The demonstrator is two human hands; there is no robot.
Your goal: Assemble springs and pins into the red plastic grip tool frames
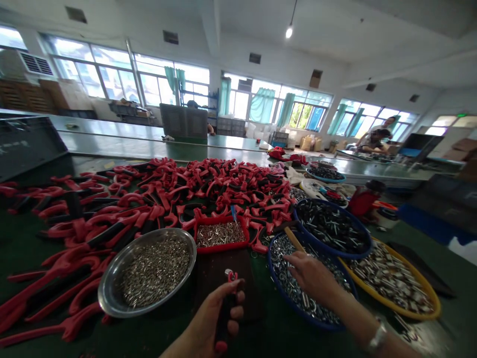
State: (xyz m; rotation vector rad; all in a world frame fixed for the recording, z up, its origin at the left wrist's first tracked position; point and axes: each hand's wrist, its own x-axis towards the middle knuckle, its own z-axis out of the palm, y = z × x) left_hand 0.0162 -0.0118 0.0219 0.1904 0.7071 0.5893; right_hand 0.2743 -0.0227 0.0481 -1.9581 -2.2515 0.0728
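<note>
Head view: left grip (pixel 216 320) clenches handle (pixel 231 276) near bowl (pixel 108 303), right grip (pixel 313 276) unclear over basin (pixel 312 323)

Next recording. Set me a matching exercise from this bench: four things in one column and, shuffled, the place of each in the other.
Things:
1. steel bowl
2. small red tray
3. yellow basin
4. red-and-black handle

Places:
a. gripped upright in the left hand
b. far right of the containers
c. just behind and to the right of the steel bowl
d. nearest container on the left

Pairs: 1-d, 2-c, 3-b, 4-a
</note>
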